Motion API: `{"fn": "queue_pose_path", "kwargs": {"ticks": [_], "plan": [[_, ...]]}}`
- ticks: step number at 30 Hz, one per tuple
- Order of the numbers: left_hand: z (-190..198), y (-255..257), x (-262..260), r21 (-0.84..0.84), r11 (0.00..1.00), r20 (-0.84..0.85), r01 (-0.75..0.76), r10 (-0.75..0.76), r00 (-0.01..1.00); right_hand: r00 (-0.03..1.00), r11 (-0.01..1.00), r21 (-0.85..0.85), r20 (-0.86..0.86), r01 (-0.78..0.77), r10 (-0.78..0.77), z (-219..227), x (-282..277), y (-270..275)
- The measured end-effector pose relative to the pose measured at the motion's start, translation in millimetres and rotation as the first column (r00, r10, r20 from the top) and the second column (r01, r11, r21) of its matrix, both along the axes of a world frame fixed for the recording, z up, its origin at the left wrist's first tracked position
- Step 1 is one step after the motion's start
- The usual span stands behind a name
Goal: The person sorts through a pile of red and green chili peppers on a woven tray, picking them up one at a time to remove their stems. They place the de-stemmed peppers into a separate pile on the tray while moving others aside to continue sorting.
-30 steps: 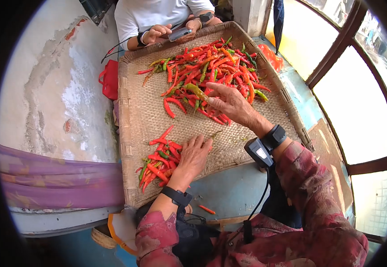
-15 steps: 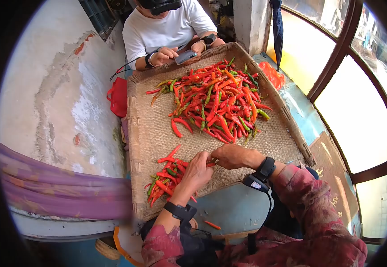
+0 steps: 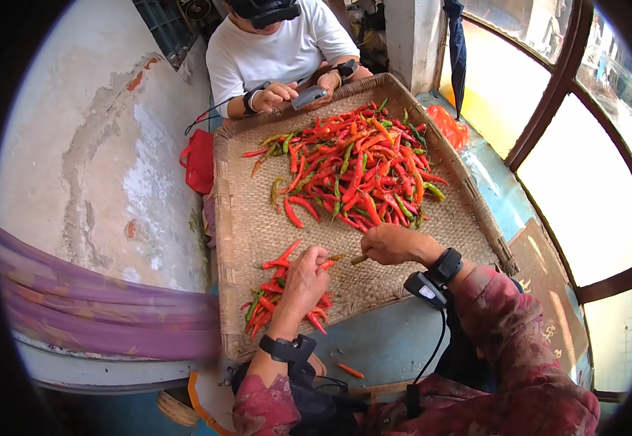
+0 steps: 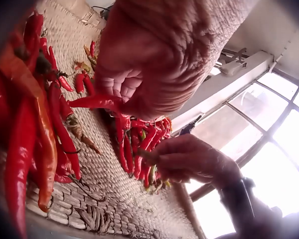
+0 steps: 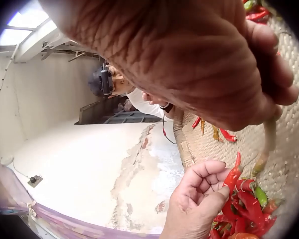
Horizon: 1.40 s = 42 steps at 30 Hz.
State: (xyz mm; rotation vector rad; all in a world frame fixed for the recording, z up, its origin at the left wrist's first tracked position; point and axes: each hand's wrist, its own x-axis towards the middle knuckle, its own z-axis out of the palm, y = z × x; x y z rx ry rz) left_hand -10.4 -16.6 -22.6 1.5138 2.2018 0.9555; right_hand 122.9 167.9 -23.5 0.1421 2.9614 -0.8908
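Note:
My left hand [image 3: 303, 285] is above a small pile of chili peppers [image 3: 261, 311] at the tray's near left. It pinches a red chili pepper [image 5: 232, 179] between thumb and fingers, the tip sticking out. To its right, near the front of the large heap of chilies [image 3: 374, 167], is my right hand [image 3: 392, 244]. That hand pinches a dull brownish-green chili pepper [image 4: 148, 157], its end pointing toward the left hand. The large heap is mostly red, with some orange and green chilies.
A woven rectangular tray [image 3: 247, 211] with a raised rim carries both piles. Across it sits a person [image 3: 279, 58] in white holding a phone [image 3: 307, 97]. A loose red chili [image 3: 350, 370] lies below the tray. Windows stand at right, a wall at left.
My right hand came back from the large heap to meet the left, and both have since drawn apart. The left hand lifted off the tray. An olive chili now lies left of the heap.

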Motion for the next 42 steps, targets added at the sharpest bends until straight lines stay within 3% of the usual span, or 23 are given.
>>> {"fn": "queue_pose_path", "kwargs": {"ticks": [1,2,3,4,6,8,10,13,16,18,20,21,23,24,26,27,28,30,32,34,42], "plan": [[2.3,0.8,0.4,-0.017,0.999,0.070,-0.042,0.043,0.997,0.992,0.993,-0.110,-0.112,0.045,-0.057,5.7,-2.4,2.9],[4.7,1.5,1.2,-0.035,0.996,0.139,-0.084,0.089,0.986,0.992,0.993,-0.112,-0.111,0.045,-0.057,11.0,-4.4,3.7],[6.6,2.0,2.3,-0.036,0.996,0.140,-0.085,0.089,0.986,0.924,0.867,-0.443,-0.181,0.230,-0.338,25.0,-7.0,0.6],[8.3,2.7,3.5,-0.016,0.994,0.163,-0.105,0.107,0.981,0.787,0.604,-0.728,-0.145,0.325,-0.599,32.1,-8.4,-1.3],[7.6,3.8,3.6,0.003,0.992,0.185,-0.124,0.122,0.975,0.811,0.629,-0.701,-0.125,0.336,-0.571,31.7,-7.9,-2.0],[3.4,5.8,1.8,0.000,0.981,0.377,-0.194,0.180,0.909,0.832,0.652,-0.675,-0.102,0.344,-0.545,24.0,-8.2,-7.6],[4.3,7.6,1.3,0.054,0.978,0.453,-0.201,0.156,0.878,0.963,0.745,-0.638,-0.020,0.194,-0.268,10.8,-11.7,-26.1],[4.9,8.6,4.7,0.128,0.966,0.561,-0.226,0.117,0.819,0.982,0.689,-0.701,0.097,0.184,-0.163,10.0,-11.1,-46.3],[9.3,9.5,11.8,0.166,0.959,0.589,-0.229,0.090,0.803,0.967,0.660,-0.721,0.052,0.210,-0.251,2.7,-11.3,-56.3],[5.5,9.7,11.3,0.177,0.967,0.549,-0.183,0.058,0.834,0.963,0.616,-0.751,0.095,0.237,-0.254,8.0,-11.9,-56.3],[3.4,9.2,0.5,0.130,0.978,0.506,-0.165,0.078,0.859,0.972,0.700,-0.675,0.131,0.233,-0.197,3.6,-12.4,-52.3],[2.6,10.1,-8.4,0.095,0.985,0.256,-0.144,0.116,0.960,0.960,0.681,-0.688,0.085,0.250,-0.267,2.4,-10.7,-55.5],[-5.5,4.0,-27.1,-0.060,0.988,-0.203,-0.139,0.124,0.971,0.978,0.724,-0.660,0.086,0.201,-0.193,-2.0,-10.0,-51.9],[-12.0,0.2,-33.0,-0.058,0.988,-0.200,-0.140,0.126,0.972,0.989,0.762,-0.630,0.086,0.148,-0.121,-3.0,-9.7,-49.9],[-26.0,-6.7,-38.6,-0.230,0.942,-0.469,-0.245,0.113,0.876,0.991,0.776,-0.617,0.071,0.132,-0.112,-2.2,-7.9,-51.2],[-25.3,-6.0,-36.8,-0.344,0.891,-0.497,-0.295,0.093,0.863,0.996,0.830,-0.550,0.055,0.091,-0.072,-2.4,-7.2,-51.6],[-24.3,-4.8,-35.3,-0.341,0.894,-0.499,-0.292,0.092,0.862,0.999,0.877,-0.479,0.040,0.050,-0.035,-2.9,-6.4,-51.5],[-17.5,0.0,-30.1,-0.520,0.805,-0.452,-0.286,0.025,0.892,0.998,0.855,-0.515,0.056,0.051,-0.026,-6.4,-5.3,-51.4],[-19.4,0.6,-25.5,-0.495,0.832,-0.431,-0.249,0.014,0.902,0.998,0.910,-0.410,-0.059,-0.054,0.032,-5.4,-4.6,-51.7],[-25.8,2.2,-22.9,-0.472,0.874,-0.446,-0.114,-0.125,0.886,0.997,0.909,-0.415,-0.074,-0.029,-0.002,-8.5,-5.1,-52.0],[-41.7,8.5,-13.1,-0.297,0.952,-0.523,0.070,-0.223,0.823,0.996,0.923,-0.379,-0.083,-0.073,0.045,-17.5,-5.4,-53.4]]}}
